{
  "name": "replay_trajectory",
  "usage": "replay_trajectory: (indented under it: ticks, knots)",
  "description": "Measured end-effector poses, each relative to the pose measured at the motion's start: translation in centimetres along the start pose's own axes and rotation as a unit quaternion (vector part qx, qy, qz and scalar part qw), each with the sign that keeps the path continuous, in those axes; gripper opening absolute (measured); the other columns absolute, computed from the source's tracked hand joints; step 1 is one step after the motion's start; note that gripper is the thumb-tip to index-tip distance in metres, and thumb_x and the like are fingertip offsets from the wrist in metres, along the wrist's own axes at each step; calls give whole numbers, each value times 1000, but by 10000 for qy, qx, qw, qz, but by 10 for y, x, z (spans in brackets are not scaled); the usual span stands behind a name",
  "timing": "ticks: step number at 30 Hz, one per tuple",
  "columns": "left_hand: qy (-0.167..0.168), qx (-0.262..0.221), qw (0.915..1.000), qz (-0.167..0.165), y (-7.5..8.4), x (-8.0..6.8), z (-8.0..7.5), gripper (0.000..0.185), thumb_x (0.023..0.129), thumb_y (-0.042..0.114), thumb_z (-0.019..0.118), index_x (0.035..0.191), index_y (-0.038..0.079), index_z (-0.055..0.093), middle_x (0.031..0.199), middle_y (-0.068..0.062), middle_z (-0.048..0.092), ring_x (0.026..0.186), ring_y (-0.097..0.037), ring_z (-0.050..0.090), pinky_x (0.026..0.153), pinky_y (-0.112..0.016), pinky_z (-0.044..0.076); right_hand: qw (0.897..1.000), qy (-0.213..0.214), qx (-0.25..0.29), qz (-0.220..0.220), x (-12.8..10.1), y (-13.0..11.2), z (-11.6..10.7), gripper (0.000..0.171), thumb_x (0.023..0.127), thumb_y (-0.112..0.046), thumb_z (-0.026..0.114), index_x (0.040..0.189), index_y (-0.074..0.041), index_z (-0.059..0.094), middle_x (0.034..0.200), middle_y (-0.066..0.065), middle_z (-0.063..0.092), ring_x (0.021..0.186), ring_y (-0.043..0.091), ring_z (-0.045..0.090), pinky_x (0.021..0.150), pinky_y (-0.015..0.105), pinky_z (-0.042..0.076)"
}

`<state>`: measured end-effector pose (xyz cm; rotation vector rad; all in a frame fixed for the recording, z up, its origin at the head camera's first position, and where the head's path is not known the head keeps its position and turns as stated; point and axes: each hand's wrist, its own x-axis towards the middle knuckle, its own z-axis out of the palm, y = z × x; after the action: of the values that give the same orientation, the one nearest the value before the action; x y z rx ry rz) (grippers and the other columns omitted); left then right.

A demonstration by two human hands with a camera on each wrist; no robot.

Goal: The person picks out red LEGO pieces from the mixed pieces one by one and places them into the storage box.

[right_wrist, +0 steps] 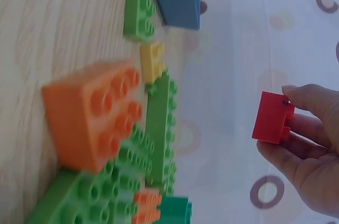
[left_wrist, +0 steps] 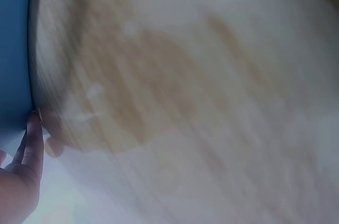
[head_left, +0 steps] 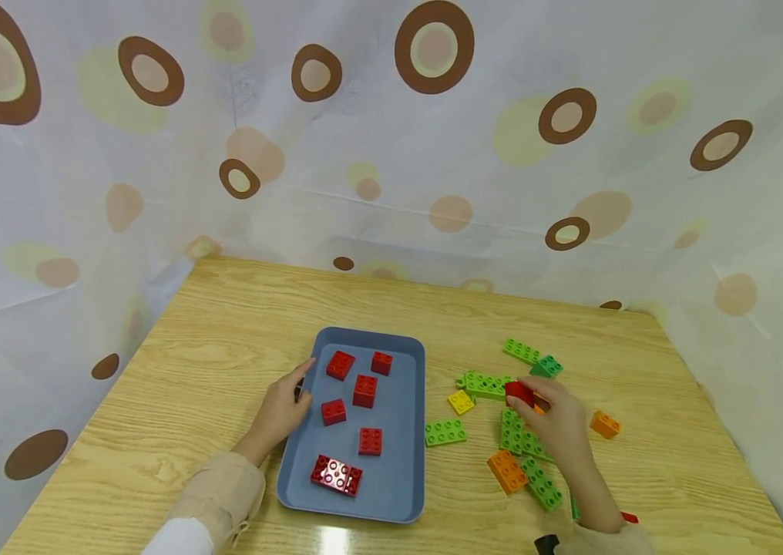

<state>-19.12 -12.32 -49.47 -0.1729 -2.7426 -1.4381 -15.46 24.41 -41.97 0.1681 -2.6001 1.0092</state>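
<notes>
My right hand (head_left: 559,412) pinches a small red toy brick (right_wrist: 269,118) between thumb and fingertips, held up above the loose bricks. In the right wrist view the brick's studs face the palm. My left hand (head_left: 279,412) rests against the left rim of a blue-grey tray (head_left: 391,493), fingers nearly straight at its side; the left wrist view shows its fingers (left_wrist: 34,144) at the tray's outer wall. Inside the tray lie several red bricks, among them a square one (head_left: 370,442) and a longer shiny one (head_left: 336,475) near the front.
Right of the tray, green bricks (head_left: 445,432), a yellow brick (head_left: 461,401) and orange bricks (head_left: 506,471) lie scattered on the wooden table (head_left: 246,301). Another orange brick (head_left: 605,424) sits farther right. A red piece (head_left: 630,517) shows beside my right forearm. A patterned sheet (head_left: 391,154) surrounds the table.
</notes>
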Motion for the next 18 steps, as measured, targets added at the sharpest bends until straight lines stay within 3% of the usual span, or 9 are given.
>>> replay_trajectory:
  ticks: [18]
  knots:
    - [129,42,9999,63,2,-1,2,57,80,-6,51,136,0,45,113,-23,62,70,-16,54,59,-24,43,9907,-651,735,-941,25,-61,73,33,72,-2,74,103,5,68,103,18,65,92,30,65,75,37,54]
